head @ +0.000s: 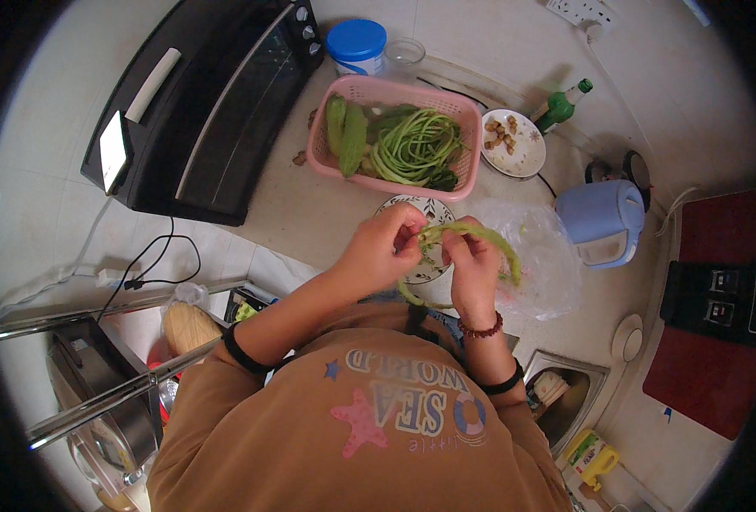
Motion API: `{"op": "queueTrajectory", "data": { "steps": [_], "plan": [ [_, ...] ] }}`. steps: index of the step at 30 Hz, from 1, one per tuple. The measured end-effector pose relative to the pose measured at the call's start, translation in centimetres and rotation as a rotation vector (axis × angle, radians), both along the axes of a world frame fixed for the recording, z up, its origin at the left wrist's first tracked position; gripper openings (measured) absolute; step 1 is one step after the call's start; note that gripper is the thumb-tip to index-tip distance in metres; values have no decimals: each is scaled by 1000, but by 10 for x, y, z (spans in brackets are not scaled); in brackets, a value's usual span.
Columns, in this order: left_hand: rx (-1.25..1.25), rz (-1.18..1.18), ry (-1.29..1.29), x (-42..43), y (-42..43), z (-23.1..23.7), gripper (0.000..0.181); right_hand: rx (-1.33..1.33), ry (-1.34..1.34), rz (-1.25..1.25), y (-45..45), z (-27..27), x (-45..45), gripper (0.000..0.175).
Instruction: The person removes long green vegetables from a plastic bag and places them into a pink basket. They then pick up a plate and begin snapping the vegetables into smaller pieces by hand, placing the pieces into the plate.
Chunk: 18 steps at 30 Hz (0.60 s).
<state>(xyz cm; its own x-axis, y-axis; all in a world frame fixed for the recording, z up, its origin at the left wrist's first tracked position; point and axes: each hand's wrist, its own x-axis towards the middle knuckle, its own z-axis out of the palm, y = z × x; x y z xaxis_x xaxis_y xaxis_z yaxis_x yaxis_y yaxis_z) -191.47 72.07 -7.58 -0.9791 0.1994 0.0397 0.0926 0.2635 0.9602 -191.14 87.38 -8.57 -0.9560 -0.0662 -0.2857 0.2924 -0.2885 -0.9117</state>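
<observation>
Both of my hands meet over a patterned plate (429,274) at the counter's front. My left hand (385,246) pinches the end of a long green vegetable stem (502,243) between thumb and fingers. My right hand (470,259) grips the same stem a little further along, and its far part arches over that hand. Another thin green length hangs in a curve below my hands. Small green bits lie on the plate. Behind stands a pink plastic basket (396,187) with a coil of green stems (416,150) and bitter gourds (352,141).
A clear plastic bag (541,269) lies right of my hands, near a blue electric kettle (598,214). Farther back are a plate of brown cubes (518,157) and a green glass bottle (557,109). A black oven (224,115) stands left, a sink (573,416) lower right.
</observation>
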Motion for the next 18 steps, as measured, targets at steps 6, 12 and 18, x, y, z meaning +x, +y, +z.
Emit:
{"op": "queueTrajectory", "data": {
  "steps": [6,12,18],
  "plan": [
    [435,-71,-371,-7,-10,7,20,187,33,-19,0,-9,0,9],
    [574,-20,-469,-8,-11,4,19,315,262,-115,-6,-17,11,12],
    [564,-46,-441,-4,-8,2,27,477,444,-92,-10,-11,9,13]
  ]
}}
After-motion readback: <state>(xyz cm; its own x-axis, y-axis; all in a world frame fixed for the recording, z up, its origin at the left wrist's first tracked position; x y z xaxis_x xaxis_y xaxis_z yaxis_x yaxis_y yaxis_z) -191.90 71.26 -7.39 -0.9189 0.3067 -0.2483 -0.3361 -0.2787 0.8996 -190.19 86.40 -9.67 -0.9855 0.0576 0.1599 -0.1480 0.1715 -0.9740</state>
